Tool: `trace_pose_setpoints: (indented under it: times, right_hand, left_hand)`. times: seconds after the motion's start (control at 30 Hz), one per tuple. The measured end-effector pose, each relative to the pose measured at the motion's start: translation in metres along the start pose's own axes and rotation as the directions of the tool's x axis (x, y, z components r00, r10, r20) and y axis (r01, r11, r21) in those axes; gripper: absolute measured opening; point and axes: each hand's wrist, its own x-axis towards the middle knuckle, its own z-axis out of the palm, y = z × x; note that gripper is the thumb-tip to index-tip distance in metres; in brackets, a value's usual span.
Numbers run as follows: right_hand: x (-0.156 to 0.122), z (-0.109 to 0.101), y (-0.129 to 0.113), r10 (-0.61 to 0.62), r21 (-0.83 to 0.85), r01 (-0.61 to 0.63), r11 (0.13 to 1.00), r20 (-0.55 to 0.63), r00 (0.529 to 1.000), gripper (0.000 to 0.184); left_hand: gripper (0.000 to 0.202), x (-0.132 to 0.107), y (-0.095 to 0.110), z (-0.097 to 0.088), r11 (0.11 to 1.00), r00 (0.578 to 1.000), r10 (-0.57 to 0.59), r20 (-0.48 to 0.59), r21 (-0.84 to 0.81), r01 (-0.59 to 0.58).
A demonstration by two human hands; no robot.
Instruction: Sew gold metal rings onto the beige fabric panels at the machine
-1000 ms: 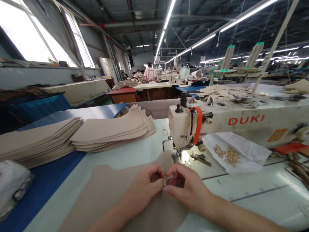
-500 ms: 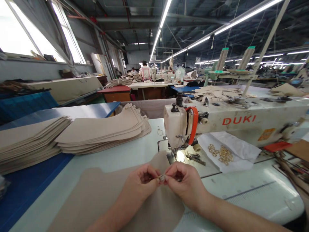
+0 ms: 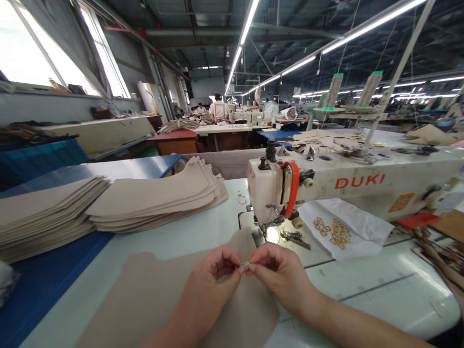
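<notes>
Thumb and fingertips of my left hand (image 3: 213, 278) pinch one end of a small pale piece (image 3: 245, 265) with a glint of gold colour, perhaps a fabric tab on a metal ring; it is too small to be sure. My right hand (image 3: 281, 275) pinches its other end, the fingertips almost meeting. Below both hands a large beige fabric panel (image 3: 155, 295) lies on the pale table. The panel's upper tip reaches beside the presser foot of the white sewing machine (image 3: 266, 193). Several gold-coloured metal rings (image 3: 339, 232) lie on a white sheet (image 3: 366, 229) to the right.
Two stacks of cut beige panels, a left stack (image 3: 47, 212) and a nearer one (image 3: 155, 198), lie left of the machine. Dark metal snips (image 3: 296, 238) rest by the needle plate. Thread cones (image 3: 333, 91) stand behind. A person (image 3: 218, 108) sits farther back.
My hands stay together over the panel, with the left fingers shifted slightly around the small piece. The whole view has moved a little; the panel and machine stay in place.
</notes>
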Motion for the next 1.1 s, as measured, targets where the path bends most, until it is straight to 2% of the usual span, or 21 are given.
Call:
trace_pose_setpoints:
  times: [0.1, 0.2, 0.33, 0.5, 0.6, 0.7, 0.77, 0.87, 0.97, 1.03, 1.1]
  right_hand:
    - [0.000, -0.002, -0.001, 0.027, 0.030, -0.027, 0.999, 0.008, 1.000, 0.008]
    - [0.000, -0.004, -0.003, 0.029, -0.086, -0.028, 0.996, 0.008, 1.000, 0.005]
    - [-0.001, -0.005, -0.005, 0.022, -0.201, -0.016, 0.979, 0.027, 0.999, 0.011]
    - [-0.001, -0.004, -0.007, -0.092, -0.414, 0.099, 0.905, 0.038, 0.995, 0.013]
    - [0.001, -0.004, -0.008, -0.129, -0.459, 0.134, 0.878, 0.044, 0.991, 0.013]
    - [0.002, -0.005, -0.007, -0.115, -0.472, 0.115, 0.874, 0.028, 0.993, 0.012]
    - [0.003, -0.009, -0.006, -0.059, -0.448, 0.057, 0.892, 0.009, 0.998, 0.012]
    - [0.004, -0.016, -0.007, 0.126, -0.324, -0.127, 0.938, -0.022, 0.992, 0.014]
    - [0.006, -0.024, -0.011, 0.267, -0.248, -0.264, 0.932, -0.024, 0.964, 0.014]
    - [0.007, -0.028, -0.014, 0.326, -0.236, -0.321, 0.917, -0.018, 0.945, 0.014]
    - [0.009, -0.029, -0.017, 0.386, -0.226, -0.378, 0.898, -0.011, 0.922, 0.015]
  left_hand:
    - [0.004, -0.001, -0.001, -0.001, 1.000, 1.000, 0.021, 0.004, 0.013, -0.021]
    - [0.004, -0.002, -0.002, -0.002, 0.999, 1.000, 0.027, 0.012, 0.028, -0.028]
    - [0.004, -0.002, -0.005, -0.003, 0.998, 0.999, 0.034, 0.011, 0.062, -0.034]
    - [0.005, 0.000, -0.009, 0.000, 0.996, 0.999, 0.045, 0.008, 0.077, -0.045]
    - [0.005, 0.000, -0.010, 0.000, 0.995, 0.999, 0.041, 0.017, 0.089, -0.043]
    - [0.008, 0.001, -0.006, -0.003, 0.991, 0.997, 0.006, 0.077, 0.132, -0.016]
    - [0.013, 0.004, -0.002, -0.008, 0.978, 0.989, 0.006, 0.149, 0.204, -0.036]
    - [0.025, 0.011, -0.002, -0.013, 0.898, 0.982, 0.084, 0.168, 0.415, -0.147]
    - [0.037, 0.016, -0.011, -0.012, 0.721, 0.955, 0.215, 0.206, 0.626, -0.297]
    - [0.041, 0.013, -0.020, -0.008, 0.614, 0.923, 0.262, 0.282, 0.689, -0.385]
    - [0.042, 0.005, -0.026, -0.005, 0.546, 0.900, 0.288, 0.327, 0.715, -0.435]
